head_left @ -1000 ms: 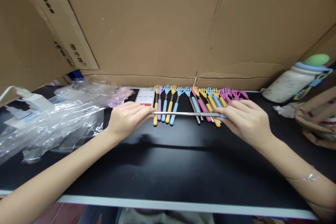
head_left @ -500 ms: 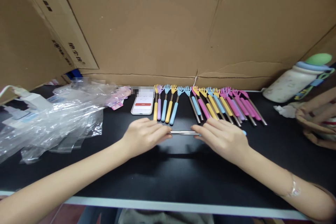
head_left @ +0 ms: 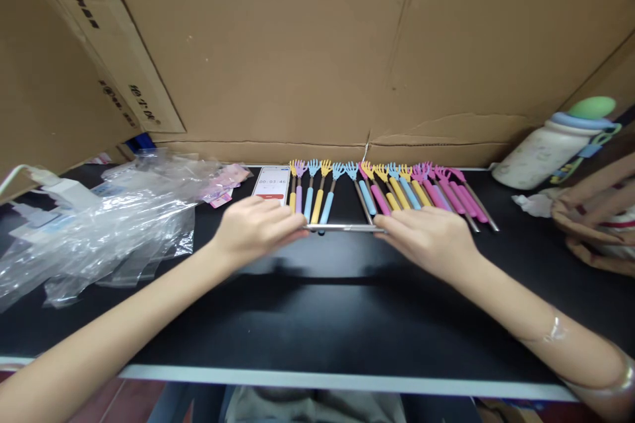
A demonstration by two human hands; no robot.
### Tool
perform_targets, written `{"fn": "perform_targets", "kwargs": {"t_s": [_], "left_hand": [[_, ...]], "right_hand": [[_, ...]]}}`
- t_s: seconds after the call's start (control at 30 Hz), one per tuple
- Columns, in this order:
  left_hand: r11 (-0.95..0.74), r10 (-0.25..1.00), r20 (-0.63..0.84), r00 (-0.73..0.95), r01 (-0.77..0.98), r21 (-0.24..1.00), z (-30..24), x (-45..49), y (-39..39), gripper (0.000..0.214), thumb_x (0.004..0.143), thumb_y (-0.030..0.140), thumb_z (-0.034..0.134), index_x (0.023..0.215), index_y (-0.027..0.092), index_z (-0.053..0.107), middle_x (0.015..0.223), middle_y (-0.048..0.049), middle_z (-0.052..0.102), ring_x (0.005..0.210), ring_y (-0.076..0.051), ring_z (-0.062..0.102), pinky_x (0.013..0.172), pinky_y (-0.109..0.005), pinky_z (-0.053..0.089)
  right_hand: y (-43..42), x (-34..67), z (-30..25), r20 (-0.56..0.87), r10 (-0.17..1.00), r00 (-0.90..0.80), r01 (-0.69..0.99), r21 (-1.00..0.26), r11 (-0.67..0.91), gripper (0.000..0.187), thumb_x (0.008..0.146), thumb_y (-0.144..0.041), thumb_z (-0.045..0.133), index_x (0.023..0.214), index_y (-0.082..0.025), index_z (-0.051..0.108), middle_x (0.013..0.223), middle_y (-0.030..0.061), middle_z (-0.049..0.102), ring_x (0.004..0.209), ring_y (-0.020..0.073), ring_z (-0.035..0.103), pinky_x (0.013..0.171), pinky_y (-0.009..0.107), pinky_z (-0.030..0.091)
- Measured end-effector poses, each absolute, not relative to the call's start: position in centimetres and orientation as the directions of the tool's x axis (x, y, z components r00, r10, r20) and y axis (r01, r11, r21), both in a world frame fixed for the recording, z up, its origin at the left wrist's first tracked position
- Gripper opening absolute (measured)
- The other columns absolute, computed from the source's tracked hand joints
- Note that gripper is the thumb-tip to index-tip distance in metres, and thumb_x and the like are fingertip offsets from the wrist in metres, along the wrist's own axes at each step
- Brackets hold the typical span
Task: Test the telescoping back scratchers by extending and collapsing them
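Your left hand (head_left: 253, 228) and right hand (head_left: 431, 238) pinch closed on the ends of the metal rod (head_left: 342, 227), long axis left-right, crosswise to the scratcher row (head_left: 317, 195).

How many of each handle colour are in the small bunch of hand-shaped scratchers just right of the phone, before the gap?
Yellow-handled steel back scratchers with hand-shaped heads: 2
Blue-handled scratchers: 2
Purple-handled scratcher: 1
Total: 5
Not counted: the drawn-out steel scratcher held between left hand and right hand.
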State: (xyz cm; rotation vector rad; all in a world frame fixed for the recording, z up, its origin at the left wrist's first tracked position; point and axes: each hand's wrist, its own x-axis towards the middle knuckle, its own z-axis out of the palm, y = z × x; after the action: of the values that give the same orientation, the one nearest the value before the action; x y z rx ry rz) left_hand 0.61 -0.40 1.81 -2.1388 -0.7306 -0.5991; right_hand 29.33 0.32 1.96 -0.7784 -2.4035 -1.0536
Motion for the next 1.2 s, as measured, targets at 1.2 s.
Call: {"fn": "perform_targets", "kwargs": {"t_s": [1.2], "left_hand": [[-0.093,0.514,0.712,0.479,0.856,-0.509,4.5,-15.2,4.6,0.021,0.088,0.040,0.049,0.080,0.024,0.060,0.071,0.0051,0.063,0.074,-0.012,0.052,0.048,-0.022,0.027]], "right_hand": [[7.9,49.5,5.6,0.690,0.655,-0.308,0.856,0.502,-0.126,0.034,0.087,-0.043,0.041,0.087,-0.017,0.064,0.083,0.0104,0.067,0.082,0.0185,0.054,0.072,0.032,0.029]]}}
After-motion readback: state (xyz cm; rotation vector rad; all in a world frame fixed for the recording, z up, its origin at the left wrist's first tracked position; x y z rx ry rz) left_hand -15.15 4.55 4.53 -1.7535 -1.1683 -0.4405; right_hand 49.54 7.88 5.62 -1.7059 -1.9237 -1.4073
